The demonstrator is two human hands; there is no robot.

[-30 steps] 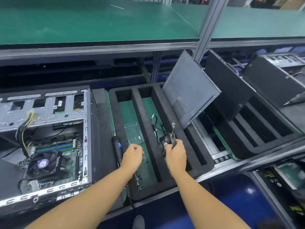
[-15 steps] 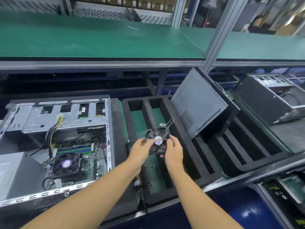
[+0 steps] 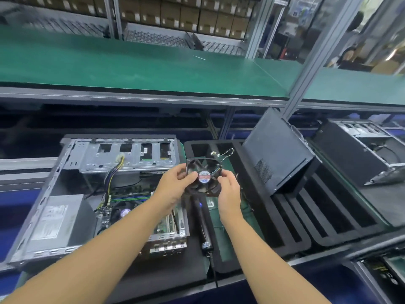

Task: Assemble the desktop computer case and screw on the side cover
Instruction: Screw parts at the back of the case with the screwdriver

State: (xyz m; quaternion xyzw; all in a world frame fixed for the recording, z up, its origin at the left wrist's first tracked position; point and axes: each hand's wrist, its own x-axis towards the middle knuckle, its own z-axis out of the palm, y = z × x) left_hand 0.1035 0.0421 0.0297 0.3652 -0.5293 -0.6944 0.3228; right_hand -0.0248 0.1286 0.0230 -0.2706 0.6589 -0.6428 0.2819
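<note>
The hands held the fan (image 3: 203, 177) between them: the left hand (image 3: 175, 186) gripped its left edge, thumb across the frame, and the right hand (image 3: 229, 189) pinched its right edge. The fan hung upright, its labelled hub facing the wearer and its cable curling off the top corner. It was above the screwdriver (image 3: 202, 222), which lay between the case (image 3: 72, 216) and the foam tray (image 3: 285, 218). The case lay open side up on the desk (image 3: 171, 273), down and to the left, nearer the left hand, so the fan would likely travel that way. The side cover (image 3: 278, 154) leaned in the tray on the right, not yet fitted.
</note>
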